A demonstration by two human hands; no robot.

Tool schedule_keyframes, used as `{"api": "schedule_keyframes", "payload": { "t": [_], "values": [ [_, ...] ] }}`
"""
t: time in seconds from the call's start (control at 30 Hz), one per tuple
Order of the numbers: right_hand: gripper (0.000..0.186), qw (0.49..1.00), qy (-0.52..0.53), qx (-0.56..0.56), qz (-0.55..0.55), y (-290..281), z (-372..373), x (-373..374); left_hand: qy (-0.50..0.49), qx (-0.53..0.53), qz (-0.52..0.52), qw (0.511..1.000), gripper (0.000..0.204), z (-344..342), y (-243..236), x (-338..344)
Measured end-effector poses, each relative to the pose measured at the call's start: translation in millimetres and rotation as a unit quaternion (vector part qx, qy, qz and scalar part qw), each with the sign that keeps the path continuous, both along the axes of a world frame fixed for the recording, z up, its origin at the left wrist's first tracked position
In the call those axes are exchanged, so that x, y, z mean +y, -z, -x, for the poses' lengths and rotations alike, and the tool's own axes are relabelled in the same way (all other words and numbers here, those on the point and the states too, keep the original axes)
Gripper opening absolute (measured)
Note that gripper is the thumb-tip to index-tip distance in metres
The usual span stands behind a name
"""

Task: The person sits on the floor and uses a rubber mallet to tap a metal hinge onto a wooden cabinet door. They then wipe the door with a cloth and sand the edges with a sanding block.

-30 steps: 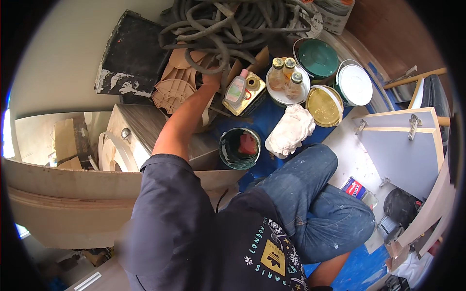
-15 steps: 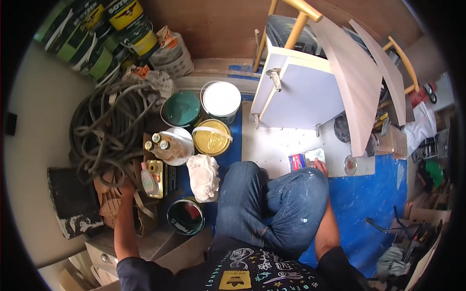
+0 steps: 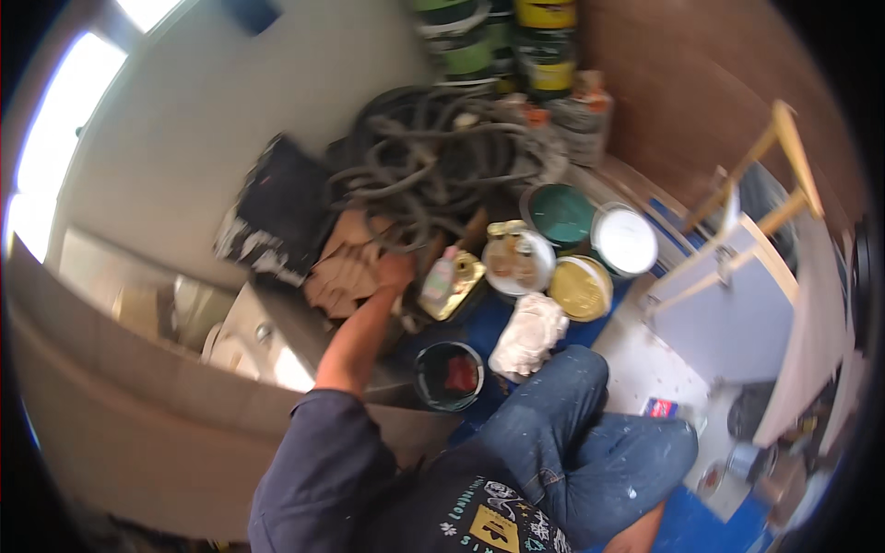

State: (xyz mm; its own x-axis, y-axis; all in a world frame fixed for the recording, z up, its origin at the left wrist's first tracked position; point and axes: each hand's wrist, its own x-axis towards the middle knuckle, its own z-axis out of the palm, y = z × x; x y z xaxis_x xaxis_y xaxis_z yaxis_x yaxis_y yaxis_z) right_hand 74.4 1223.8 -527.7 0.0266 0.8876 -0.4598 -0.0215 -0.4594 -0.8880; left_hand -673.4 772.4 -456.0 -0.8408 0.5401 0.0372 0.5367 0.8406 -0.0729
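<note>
My left hand [image 3: 396, 270] reaches out at the brown cardboard [image 3: 350, 267], just below the loops of a dark hose [image 3: 433, 157]. Its fingers are blurred and partly hidden, so I cannot make out whether they grip anything. Right of it are a small clear bottle [image 3: 441, 276] and a gold-topped tin [image 3: 466, 286]. Only a piece of my right forearm [image 3: 638, 533] shows at the lower edge; my knee covers the hand. Beyond that knee lies a small red and blue packet [image 3: 660, 407]. A crumpled white cloth [image 3: 530, 334] rests beside my other knee.
An open bucket [image 3: 449, 375] with something red inside stands near my legs. Farther off are a green-lidded bucket [image 3: 562, 214], a white-lidded bucket [image 3: 624, 240] and a gold-lidded bucket [image 3: 581, 288]. A grey cabinet panel [image 3: 728, 318] stands at right. Paint tubs [image 3: 461, 46] are stacked at the back.
My head has turned left, so the scene has swung rightward and tilted. My left hand stays by the cardboard and hose. My right hand has gone from sight behind my knee.
</note>
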Motion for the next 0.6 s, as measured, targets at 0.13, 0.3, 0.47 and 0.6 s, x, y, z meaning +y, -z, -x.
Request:
{"api": "schedule_keyframes", "payload": {
  "t": [0.13, 0.3, 0.47, 0.6],
  "values": [
    [0.019, 0.999, -0.023, -0.021, 0.040, -10.9, 23.2, 22.4, -0.173, -0.055, -0.083, 0.980, 0.025, -26.4, 8.3, 25.2],
    [0.020, 0.995, -0.056, -0.042, 0.064, -19.6, 53.4, 38.5, -0.259, -0.018, -0.377, 0.889, 0.019, -42.4, 19.5, 20.3],
    [0.021, 0.993, -0.067, -0.056, 0.077, -22.6, 68.0, 44.4, -0.237, 0.011, -0.485, 0.842, 0.016, -44.9, 18.8, 28.3],
    [0.021, 0.991, -0.078, -0.061, 0.086, -23.8, 77.8, 47.8, -0.252, 0.059, -0.426, 0.867, 0.017, -45.3, 23.6, 29.8]
  ]
}}
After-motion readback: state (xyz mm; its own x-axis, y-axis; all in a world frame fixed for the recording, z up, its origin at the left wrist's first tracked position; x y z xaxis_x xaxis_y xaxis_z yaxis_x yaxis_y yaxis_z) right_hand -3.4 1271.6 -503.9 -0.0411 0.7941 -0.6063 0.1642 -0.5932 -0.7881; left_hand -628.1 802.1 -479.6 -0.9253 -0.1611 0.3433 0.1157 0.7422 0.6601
